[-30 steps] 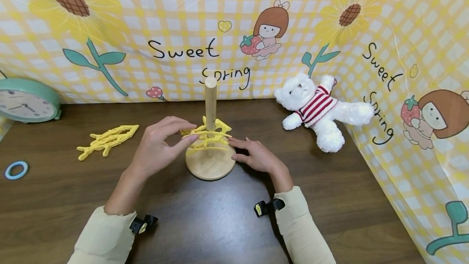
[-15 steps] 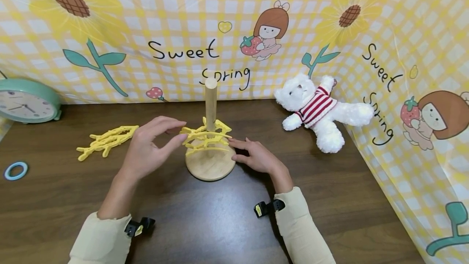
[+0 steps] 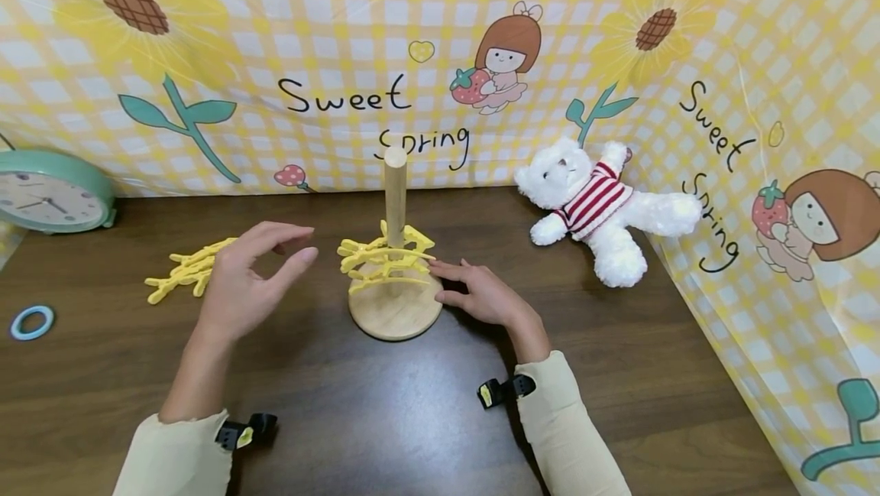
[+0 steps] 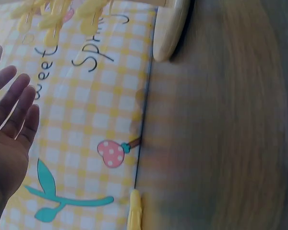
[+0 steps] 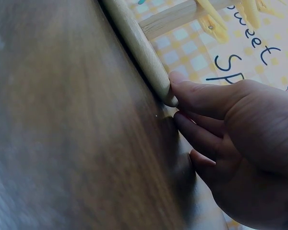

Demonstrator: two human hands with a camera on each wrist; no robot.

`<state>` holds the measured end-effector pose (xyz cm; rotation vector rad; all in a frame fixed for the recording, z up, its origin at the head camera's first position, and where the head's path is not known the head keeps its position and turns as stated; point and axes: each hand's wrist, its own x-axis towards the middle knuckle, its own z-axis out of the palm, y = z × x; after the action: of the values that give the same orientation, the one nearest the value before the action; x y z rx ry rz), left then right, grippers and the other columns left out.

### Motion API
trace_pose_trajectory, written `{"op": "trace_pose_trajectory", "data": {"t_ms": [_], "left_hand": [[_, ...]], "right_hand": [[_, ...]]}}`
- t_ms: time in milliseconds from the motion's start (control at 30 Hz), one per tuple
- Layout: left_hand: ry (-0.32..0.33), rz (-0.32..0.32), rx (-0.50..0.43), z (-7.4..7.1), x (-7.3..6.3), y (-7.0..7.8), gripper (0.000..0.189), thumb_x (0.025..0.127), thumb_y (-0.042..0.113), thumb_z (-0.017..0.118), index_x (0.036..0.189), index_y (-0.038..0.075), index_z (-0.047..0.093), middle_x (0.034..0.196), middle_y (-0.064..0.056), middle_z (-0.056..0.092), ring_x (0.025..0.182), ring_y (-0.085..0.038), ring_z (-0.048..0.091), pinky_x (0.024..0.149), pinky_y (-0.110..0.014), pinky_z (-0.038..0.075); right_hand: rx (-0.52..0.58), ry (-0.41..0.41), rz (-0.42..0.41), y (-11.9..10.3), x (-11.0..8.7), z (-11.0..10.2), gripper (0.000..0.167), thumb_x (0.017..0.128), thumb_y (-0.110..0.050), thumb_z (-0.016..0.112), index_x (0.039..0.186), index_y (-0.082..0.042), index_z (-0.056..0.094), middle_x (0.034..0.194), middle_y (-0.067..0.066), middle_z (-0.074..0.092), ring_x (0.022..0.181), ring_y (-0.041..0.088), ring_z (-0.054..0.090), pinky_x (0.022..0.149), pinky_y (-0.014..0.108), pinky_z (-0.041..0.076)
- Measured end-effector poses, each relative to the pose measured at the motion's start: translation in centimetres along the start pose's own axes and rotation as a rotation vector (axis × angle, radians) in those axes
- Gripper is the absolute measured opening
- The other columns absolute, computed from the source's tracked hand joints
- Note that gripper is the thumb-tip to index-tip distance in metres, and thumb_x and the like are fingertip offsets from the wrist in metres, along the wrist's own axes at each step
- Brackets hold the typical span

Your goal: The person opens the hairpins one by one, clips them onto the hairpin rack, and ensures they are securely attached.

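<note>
A wooden post (image 3: 395,198) stands upright on a round wooden base (image 3: 393,320). Several yellow branched pieces (image 3: 374,257), openwork with knobbed tips, sit around the post's lower part. My left hand (image 3: 250,274) is in the air left of the stand, thumb and fingers apart, holding nothing; it also shows in the left wrist view (image 4: 12,129). Behind it on the table lies another yellow branched piece (image 3: 182,270), partly hidden by the hand. With extended fingers, my right hand (image 3: 481,293) touches the base's right rim; in the right wrist view its thumb (image 5: 201,96) rests against that rim.
At the far left stand a green clock (image 3: 51,190) and, nearer, a light blue ring (image 3: 32,322). A white teddy bear (image 3: 598,209) in a striped shirt lies at the back right. Checked cloth (image 3: 330,30) walls off the back and right of the brown table (image 3: 385,419).
My left hand has let go of the yellow pieces on the post and moved left, toward the separate yellow piece. The right hand has stayed at the base.
</note>
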<state>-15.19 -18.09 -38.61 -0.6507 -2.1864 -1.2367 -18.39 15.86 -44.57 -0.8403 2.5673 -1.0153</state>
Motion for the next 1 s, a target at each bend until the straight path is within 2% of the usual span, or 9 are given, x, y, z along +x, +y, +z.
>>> {"op": "trace_pose_trajectory", "data": {"t_ms": [167, 400, 567, 800, 933, 1000], "left_hand": [[0.037, -0.04, 0.016, -0.7, -0.4, -0.5, 0.034, 0.079, -0.014, 0.078, 0.11, -0.001, 0.076, 0.098, -0.001, 0.068, 0.09, -0.001, 0.057, 0.081, -0.016, 0.043], [0.053, -0.129, 0.029, -2.3, -1.2, -1.0, 0.033, 0.084, -0.006, 0.078, 0.116, 0.003, 0.076, 0.106, -0.01, 0.071, 0.098, 0.0, 0.06, 0.085, -0.015, 0.043], [0.066, -0.203, 0.028, -3.6, -1.6, -1.4, 0.031, 0.087, -0.001, 0.077, 0.118, 0.006, 0.075, 0.11, -0.001, 0.071, 0.101, -0.006, 0.062, 0.087, -0.013, 0.043], [0.115, -0.278, 0.064, -5.2, -2.3, -1.8, 0.03, 0.089, 0.001, 0.077, 0.119, 0.005, 0.075, 0.109, 0.01, 0.07, 0.098, -0.004, 0.061, 0.083, -0.013, 0.043], [0.142, -0.308, 0.083, -6.0, -2.6, -2.2, 0.03, 0.089, 0.002, 0.076, 0.119, 0.003, 0.074, 0.112, 0.005, 0.071, 0.098, -0.004, 0.062, 0.082, -0.013, 0.042], [0.156, -0.327, 0.093, -6.4, -2.8, -2.5, 0.03, 0.089, 0.002, 0.076, 0.12, 0.003, 0.074, 0.112, 0.007, 0.071, 0.097, -0.003, 0.062, 0.082, -0.013, 0.042]], "right_hand": [[-0.003, -0.001, 0.009, 0.1, -0.1, 0.0, 0.051, 0.101, -0.021, 0.066, 0.149, -0.011, 0.052, 0.155, 0.002, 0.045, 0.148, 0.041, 0.025, 0.122, 0.047, 0.017], [-0.002, -0.019, 0.008, 0.1, -0.1, -0.1, 0.051, 0.101, -0.021, 0.065, 0.15, -0.011, 0.051, 0.157, 0.001, 0.043, 0.148, 0.041, 0.024, 0.122, 0.045, 0.017], [0.001, -0.022, 0.008, 0.1, 0.0, -0.1, 0.051, 0.101, -0.021, 0.065, 0.15, -0.011, 0.051, 0.157, 0.001, 0.042, 0.148, 0.043, 0.023, 0.122, 0.046, 0.017], [0.003, -0.018, 0.007, 0.1, 0.0, -0.1, 0.051, 0.101, -0.021, 0.065, 0.149, -0.01, 0.052, 0.157, 0.001, 0.042, 0.148, 0.041, 0.024, 0.122, 0.046, 0.017], [0.013, -0.017, 0.011, 0.1, -0.1, -0.1, 0.051, 0.101, -0.021, 0.065, 0.149, -0.011, 0.052, 0.157, 0.0, 0.042, 0.148, 0.041, 0.023, 0.122, 0.046, 0.017], [0.014, -0.015, 0.011, 0.1, -0.1, -0.1, 0.051, 0.101, -0.021, 0.065, 0.149, -0.01, 0.052, 0.157, 0.0, 0.042, 0.148, 0.041, 0.023, 0.122, 0.046, 0.017]]}}
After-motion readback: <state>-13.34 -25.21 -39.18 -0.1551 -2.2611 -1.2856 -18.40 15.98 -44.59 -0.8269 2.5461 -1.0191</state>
